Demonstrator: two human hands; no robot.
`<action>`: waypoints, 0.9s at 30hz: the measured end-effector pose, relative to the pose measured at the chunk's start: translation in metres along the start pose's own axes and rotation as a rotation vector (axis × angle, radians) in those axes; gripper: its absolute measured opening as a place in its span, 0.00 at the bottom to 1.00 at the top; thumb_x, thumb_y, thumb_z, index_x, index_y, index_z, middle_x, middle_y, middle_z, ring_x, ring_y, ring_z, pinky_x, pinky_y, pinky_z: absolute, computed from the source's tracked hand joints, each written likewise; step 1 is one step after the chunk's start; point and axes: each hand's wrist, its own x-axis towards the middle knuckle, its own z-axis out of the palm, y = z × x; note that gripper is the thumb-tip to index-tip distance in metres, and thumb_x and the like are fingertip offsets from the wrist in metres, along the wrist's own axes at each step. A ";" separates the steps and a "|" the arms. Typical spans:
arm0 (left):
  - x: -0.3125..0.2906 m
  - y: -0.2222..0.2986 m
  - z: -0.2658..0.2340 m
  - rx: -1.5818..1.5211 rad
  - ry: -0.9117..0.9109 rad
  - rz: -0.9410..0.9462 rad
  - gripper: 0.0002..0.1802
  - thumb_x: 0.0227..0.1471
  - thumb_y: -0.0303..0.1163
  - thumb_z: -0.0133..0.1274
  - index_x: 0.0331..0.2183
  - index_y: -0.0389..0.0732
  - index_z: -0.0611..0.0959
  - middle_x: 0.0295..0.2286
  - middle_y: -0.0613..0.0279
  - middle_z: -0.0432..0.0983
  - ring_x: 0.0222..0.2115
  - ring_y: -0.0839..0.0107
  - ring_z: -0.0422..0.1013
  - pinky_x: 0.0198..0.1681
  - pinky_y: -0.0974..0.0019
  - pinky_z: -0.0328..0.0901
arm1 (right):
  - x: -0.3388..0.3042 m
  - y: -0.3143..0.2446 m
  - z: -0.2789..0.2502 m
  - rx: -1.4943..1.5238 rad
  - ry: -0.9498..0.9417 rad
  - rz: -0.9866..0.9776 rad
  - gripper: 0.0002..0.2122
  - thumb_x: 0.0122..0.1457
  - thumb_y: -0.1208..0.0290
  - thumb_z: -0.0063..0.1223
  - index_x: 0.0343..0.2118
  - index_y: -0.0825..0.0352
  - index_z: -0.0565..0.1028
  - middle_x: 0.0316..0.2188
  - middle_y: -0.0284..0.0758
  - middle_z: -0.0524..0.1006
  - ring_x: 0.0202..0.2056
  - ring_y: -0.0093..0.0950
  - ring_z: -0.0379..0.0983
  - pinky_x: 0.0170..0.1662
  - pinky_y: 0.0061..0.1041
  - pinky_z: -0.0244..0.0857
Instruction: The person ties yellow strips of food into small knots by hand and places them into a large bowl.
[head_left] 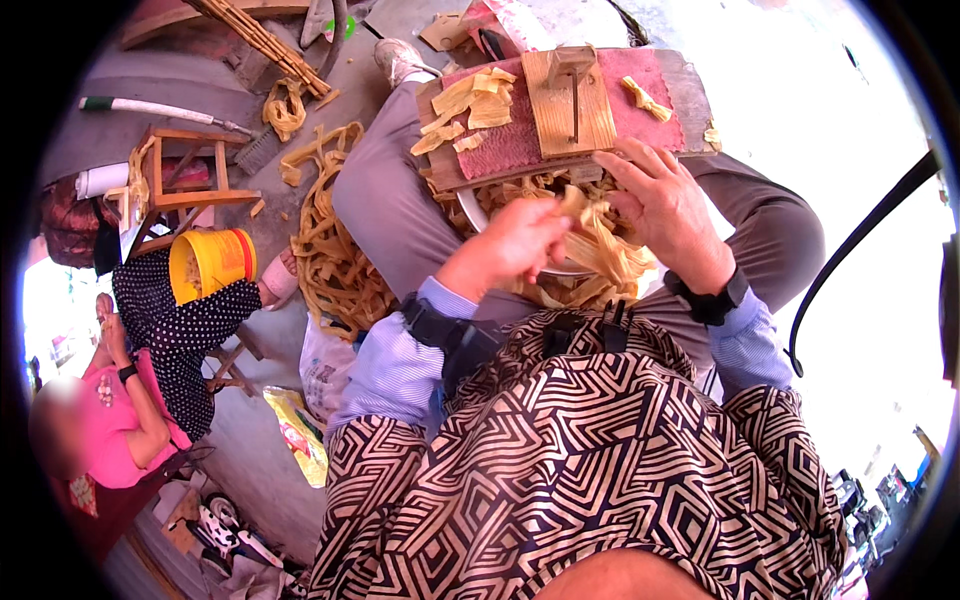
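Observation:
My left hand point(512, 240) is closed on one end of a wrinkled, pale yellow strip point(612, 255), like dried plant fibre or bean curd skin. Beside it, my right hand point(672, 205) is spread, its fingertips at the near edge of a wooden board point(696, 85). This board lies across my legs, partly covered by red cloth point(650, 70). On top is a wooden block point(548, 125) with an upright fitting and a thin dark metal rod or blade. Cut yellow pieces point(485, 100) lie left of the block. Under my hands, a white bowl point(470, 207) holds more strips, partly hidden.
Long yellow strips point(335, 250) pile on the floor at my left. Farther left, a seated person in pink point(125, 415) has a yellow bucket point(222, 262) near their legs. A wooden stool point(200, 198) and a long-handled brush point(165, 110) stand beyond; bundled sticks point(262, 45) lie behind.

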 end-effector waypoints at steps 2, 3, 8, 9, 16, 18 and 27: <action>0.008 -0.005 0.019 -0.198 -0.106 -0.015 0.13 0.61 0.35 0.44 0.43 0.38 0.77 0.18 0.68 0.68 0.10 0.84 0.58 0.12 0.79 0.54 | 0.009 -0.016 0.002 0.184 0.037 -0.163 0.15 0.48 0.76 0.58 0.41 0.66 0.76 0.38 0.40 0.76 0.40 0.39 0.72 0.45 0.35 0.66; 0.010 -0.010 0.028 -0.398 -0.185 0.009 0.12 0.60 0.34 0.45 0.42 0.38 0.76 0.17 0.69 0.67 0.10 0.84 0.55 0.12 0.79 0.51 | 0.002 -0.018 0.006 0.191 -0.069 -0.109 0.11 0.48 0.74 0.58 0.37 0.65 0.76 0.33 0.39 0.77 0.36 0.37 0.74 0.41 0.35 0.67; -0.021 0.015 0.031 -0.175 -0.251 0.026 0.12 0.59 0.33 0.48 0.40 0.36 0.79 0.19 0.71 0.68 0.13 0.86 0.57 0.16 0.78 0.54 | -0.031 0.000 0.001 0.274 -0.122 0.360 0.11 0.54 0.69 0.59 0.20 0.67 0.71 0.15 0.41 0.71 0.17 0.39 0.70 0.19 0.32 0.62; -0.024 0.018 0.026 -0.168 -0.228 0.111 0.12 0.60 0.33 0.48 0.39 0.36 0.80 0.19 0.72 0.68 0.14 0.86 0.57 0.17 0.79 0.55 | -0.044 -0.002 0.005 0.348 -0.143 0.326 0.11 0.55 0.68 0.59 0.21 0.67 0.73 0.14 0.43 0.70 0.16 0.38 0.68 0.19 0.32 0.62; 0.003 0.007 0.040 -0.200 0.185 0.557 0.15 0.61 0.36 0.45 0.32 0.36 0.81 0.21 0.72 0.70 0.20 0.86 0.60 0.23 0.79 0.56 | -0.016 -0.061 -0.025 1.148 -0.376 0.488 0.06 0.57 0.75 0.57 0.36 0.66 0.80 0.25 0.30 0.79 0.28 0.18 0.73 0.30 0.21 0.68; -0.014 0.023 0.053 -0.393 0.115 0.454 0.11 0.60 0.33 0.44 0.36 0.38 0.79 0.21 0.74 0.67 0.20 0.88 0.57 0.21 0.81 0.52 | -0.010 -0.045 -0.007 1.185 -0.116 0.668 0.08 0.57 0.72 0.56 0.39 0.62 0.80 0.26 0.33 0.80 0.23 0.23 0.76 0.27 0.23 0.68; 0.006 -0.005 0.038 -0.495 -0.108 0.223 0.12 0.59 0.30 0.46 0.46 0.43 0.73 0.25 0.76 0.63 0.21 0.88 0.57 0.21 0.83 0.52 | -0.012 -0.029 0.017 0.124 0.096 0.288 0.12 0.48 0.69 0.58 0.39 0.58 0.80 0.20 0.36 0.75 0.23 0.37 0.75 0.25 0.34 0.67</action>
